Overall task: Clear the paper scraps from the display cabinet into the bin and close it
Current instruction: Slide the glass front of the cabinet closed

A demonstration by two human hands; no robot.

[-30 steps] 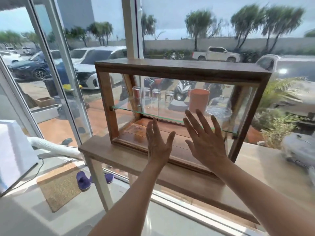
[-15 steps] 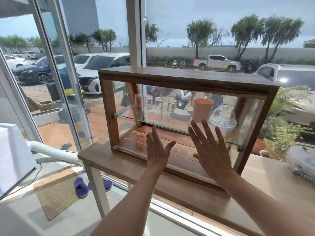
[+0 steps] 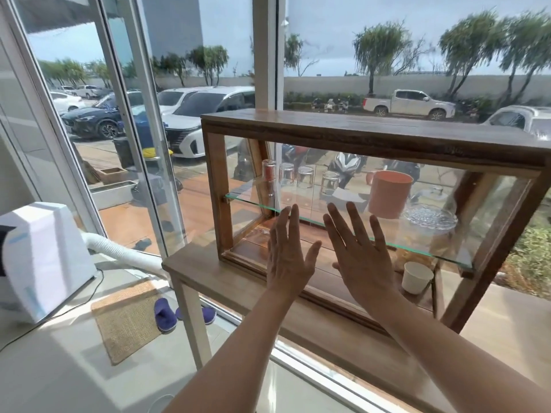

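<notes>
A wooden display cabinet (image 3: 369,135) with glass panes stands on a long wooden counter (image 3: 208,275). My left hand (image 3: 287,254) and my right hand (image 3: 359,251) are both flat against its front glass, fingers spread, holding nothing. Behind the glass a glass shelf (image 3: 247,201) carries several upturned drinking glasses (image 3: 304,177), a pink cup (image 3: 389,193) and a cut-glass dish (image 3: 429,217). A white paper cup (image 3: 416,277) sits on the cabinet floor at the right. Crumpled brownish scraps (image 3: 416,254) lie behind it, blurred. No bin is in view.
A white appliance (image 3: 41,257) with a ribbed hose (image 3: 122,253) stands at the left. On the floor lie a woven mat (image 3: 125,317) and purple slippers (image 3: 165,315). Large windows behind the counter look onto parked cars.
The camera has shifted left, so the cabinet sits further right in view. Both hands have stayed pressed on the front glass, now closer together.
</notes>
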